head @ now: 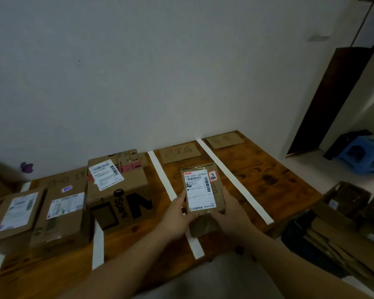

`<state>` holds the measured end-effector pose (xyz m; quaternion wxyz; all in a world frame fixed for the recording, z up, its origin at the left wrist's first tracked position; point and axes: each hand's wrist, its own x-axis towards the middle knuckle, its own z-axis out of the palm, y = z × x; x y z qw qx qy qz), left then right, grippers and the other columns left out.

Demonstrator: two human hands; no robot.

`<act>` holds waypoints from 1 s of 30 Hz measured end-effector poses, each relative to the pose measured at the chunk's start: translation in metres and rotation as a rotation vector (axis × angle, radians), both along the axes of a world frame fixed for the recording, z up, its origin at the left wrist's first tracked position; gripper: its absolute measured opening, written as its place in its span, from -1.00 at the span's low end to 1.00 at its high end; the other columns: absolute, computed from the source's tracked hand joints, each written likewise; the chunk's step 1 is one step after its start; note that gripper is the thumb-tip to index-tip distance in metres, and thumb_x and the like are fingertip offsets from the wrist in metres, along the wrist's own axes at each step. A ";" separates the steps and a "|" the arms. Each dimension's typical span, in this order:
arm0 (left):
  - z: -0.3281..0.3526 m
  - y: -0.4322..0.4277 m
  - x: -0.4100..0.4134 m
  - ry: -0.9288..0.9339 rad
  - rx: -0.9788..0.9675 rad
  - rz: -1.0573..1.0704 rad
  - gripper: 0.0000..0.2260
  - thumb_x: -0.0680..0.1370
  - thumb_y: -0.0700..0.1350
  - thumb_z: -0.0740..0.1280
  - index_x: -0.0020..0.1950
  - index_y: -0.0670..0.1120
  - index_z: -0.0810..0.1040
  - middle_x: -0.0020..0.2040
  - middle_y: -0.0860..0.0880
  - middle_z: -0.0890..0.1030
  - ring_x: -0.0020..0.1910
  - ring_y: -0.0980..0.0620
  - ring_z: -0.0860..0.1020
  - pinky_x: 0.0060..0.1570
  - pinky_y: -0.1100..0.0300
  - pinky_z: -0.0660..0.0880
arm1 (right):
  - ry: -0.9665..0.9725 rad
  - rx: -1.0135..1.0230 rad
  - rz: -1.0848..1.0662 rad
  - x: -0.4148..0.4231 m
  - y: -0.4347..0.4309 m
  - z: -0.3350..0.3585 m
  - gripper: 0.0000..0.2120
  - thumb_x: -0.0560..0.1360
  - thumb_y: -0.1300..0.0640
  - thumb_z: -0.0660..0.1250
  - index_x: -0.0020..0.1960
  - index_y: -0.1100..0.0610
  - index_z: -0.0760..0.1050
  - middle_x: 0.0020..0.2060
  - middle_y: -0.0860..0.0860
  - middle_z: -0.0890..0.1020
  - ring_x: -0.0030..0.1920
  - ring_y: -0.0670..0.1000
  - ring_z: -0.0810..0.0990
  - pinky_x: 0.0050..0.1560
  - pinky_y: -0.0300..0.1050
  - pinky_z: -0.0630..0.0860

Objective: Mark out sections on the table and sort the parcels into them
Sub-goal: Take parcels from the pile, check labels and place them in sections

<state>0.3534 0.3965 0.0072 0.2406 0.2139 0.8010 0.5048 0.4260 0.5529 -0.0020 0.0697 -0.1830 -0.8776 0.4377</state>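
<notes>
I hold a small brown parcel [201, 190] with a white shipping label, above the middle section of the wooden table [257, 175]. My left hand [177, 214] grips its left edge and my right hand [229, 210] grips its right side. White tape strips [162, 180] [231, 178] [98, 247] split the table into sections. Cardboard signs with handwriting lie at the back of the middle section [179, 153] and the right section [225, 140]. A large box printed "Spark" [119, 190] and two flatter parcels [63, 214] [13, 214] sit on the left.
A white wall stands right behind the table. To the right on the floor lie a heap of flattened cardboard and open boxes [343, 229], and a blue plastic stool [363, 156]. A dark wooden panel [333, 93] leans at the right.
</notes>
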 end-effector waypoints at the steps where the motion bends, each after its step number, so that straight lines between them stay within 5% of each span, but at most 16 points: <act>1: -0.006 0.008 -0.015 -0.011 -0.001 -0.004 -0.36 0.53 -0.12 0.35 0.49 0.19 0.10 0.43 0.08 0.34 0.41 0.04 0.32 0.29 0.15 0.40 | -0.009 -0.003 0.011 -0.014 0.008 -0.004 -0.48 0.46 -0.12 0.38 0.33 -0.20 0.24 0.23 -0.18 0.47 0.25 -0.13 0.44 0.22 -0.13 0.42; 4: -0.018 0.031 -0.049 -0.002 -0.025 -0.020 -0.41 0.54 -0.12 0.32 0.48 0.15 0.14 0.42 0.08 0.37 0.39 0.09 0.34 0.16 0.32 0.36 | -0.063 -0.053 0.050 -0.053 0.029 -0.017 -0.54 0.49 -0.03 0.39 0.27 -0.25 0.25 0.18 -0.25 0.47 0.25 -0.16 0.45 0.14 -0.24 0.45; 8: -0.028 0.047 -0.082 0.022 -0.092 0.028 -0.44 0.58 -0.13 0.28 0.51 0.10 0.13 0.45 0.07 0.30 0.42 0.07 0.27 0.24 0.28 0.29 | -0.127 -0.051 0.079 -0.097 0.049 -0.028 -0.38 0.48 -0.07 0.37 0.45 -0.15 0.16 0.38 -0.11 0.40 0.39 -0.02 0.36 0.35 0.05 0.39; 15: -0.034 0.055 -0.129 0.240 -0.389 0.064 -0.37 0.58 0.07 0.23 0.54 0.11 -0.05 0.54 0.19 -0.09 0.52 0.10 0.02 0.45 0.10 0.12 | -0.139 -0.015 0.301 -0.158 0.078 -0.039 -0.37 0.55 0.01 0.29 0.52 -0.15 0.06 0.43 -0.12 0.32 0.42 -0.07 0.32 0.30 -0.13 0.38; 23: -0.035 0.066 -0.160 0.272 -0.560 0.185 -0.39 0.60 0.10 0.16 0.55 0.14 -0.11 0.54 0.21 -0.14 0.52 0.14 -0.07 0.43 0.16 0.10 | -0.125 0.028 0.426 -0.207 0.094 -0.045 -0.23 0.56 -0.07 0.26 0.53 -0.20 -0.22 0.45 -0.10 0.23 0.36 -0.06 0.38 0.22 -0.15 0.45; 30: -0.017 0.070 -0.176 0.308 -0.809 0.159 -0.36 0.59 0.17 0.13 0.55 0.06 -0.12 0.56 0.09 -0.13 0.52 0.07 -0.21 0.46 0.06 -0.14 | -0.145 0.052 0.435 -0.230 0.096 -0.042 -0.17 0.45 -0.15 0.37 0.52 -0.11 -0.06 0.47 -0.03 0.23 0.43 0.01 0.27 0.33 0.01 0.41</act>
